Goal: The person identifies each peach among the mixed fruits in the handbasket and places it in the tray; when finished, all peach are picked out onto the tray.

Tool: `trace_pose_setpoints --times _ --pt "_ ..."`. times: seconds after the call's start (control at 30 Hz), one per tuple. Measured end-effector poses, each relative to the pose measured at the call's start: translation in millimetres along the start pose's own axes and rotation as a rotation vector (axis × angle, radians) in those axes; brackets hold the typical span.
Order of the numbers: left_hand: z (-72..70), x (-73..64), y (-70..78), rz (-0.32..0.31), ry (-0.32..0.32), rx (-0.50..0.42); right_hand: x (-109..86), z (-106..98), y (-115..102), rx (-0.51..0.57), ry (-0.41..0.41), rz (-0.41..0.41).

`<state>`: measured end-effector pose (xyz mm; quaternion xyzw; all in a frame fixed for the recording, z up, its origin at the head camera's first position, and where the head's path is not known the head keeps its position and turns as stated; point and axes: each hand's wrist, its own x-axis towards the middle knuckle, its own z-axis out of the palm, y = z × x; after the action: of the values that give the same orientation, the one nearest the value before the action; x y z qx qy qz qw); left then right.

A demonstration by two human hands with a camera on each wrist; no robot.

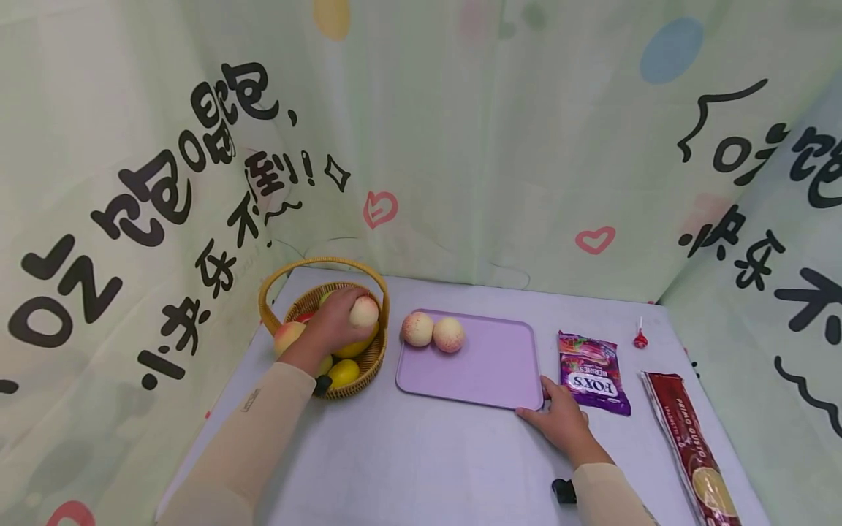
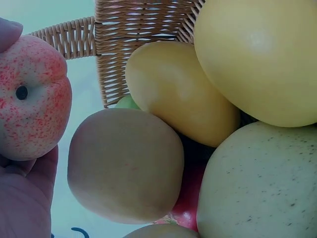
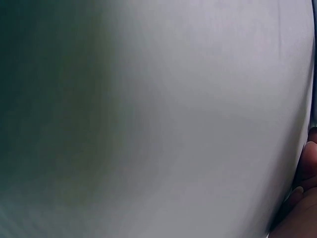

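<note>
Looking through the head camera from my remote seat, I have a pale curtain (image 1: 447, 146) filling the background, printed with black characters, pink hearts and coloured dots. Before it spreads the desk (image 1: 401, 467), covered in white. At its left stands a wicker basket (image 1: 378, 359) with a tall arched handle, loaded with fruit. Just to the right of it, a lilac tray (image 1: 490, 365) lies flat. Over toward the right edge I see a long red packet (image 1: 697, 446) lettered Primo Gusto, and between it and the tray a purple Fox's bag (image 1: 594, 372), its lettering upside down to me.

The right hand (image 1: 566, 424) has a narrow grip on the tray's near right corner, thumb at the near edge, fingers at the right edge; its wrist camera gives me mostly a blurred pale surface. The left hand (image 1: 332, 321) is over the basket, its grip curled around a peach (image 1: 364, 312), whose pink speckles and dark pit I catch in the left wrist view. Two others (image 1: 449, 334) sit side by side at the tray's far left. A lemon (image 1: 344, 373) rests by the basket's near rim. Smallest, a red lollipop (image 1: 640, 338) lies beyond the packet.
</note>
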<state>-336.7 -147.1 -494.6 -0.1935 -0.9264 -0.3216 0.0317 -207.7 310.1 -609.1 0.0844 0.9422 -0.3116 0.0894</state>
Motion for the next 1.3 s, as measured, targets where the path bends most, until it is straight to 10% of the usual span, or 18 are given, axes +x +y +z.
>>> trace_pose_setpoints --times 1.3 --pt "-2.1 -20.0 24.1 0.001 0.015 -0.023 1.2 -4 -3 0.036 -0.031 -0.012"
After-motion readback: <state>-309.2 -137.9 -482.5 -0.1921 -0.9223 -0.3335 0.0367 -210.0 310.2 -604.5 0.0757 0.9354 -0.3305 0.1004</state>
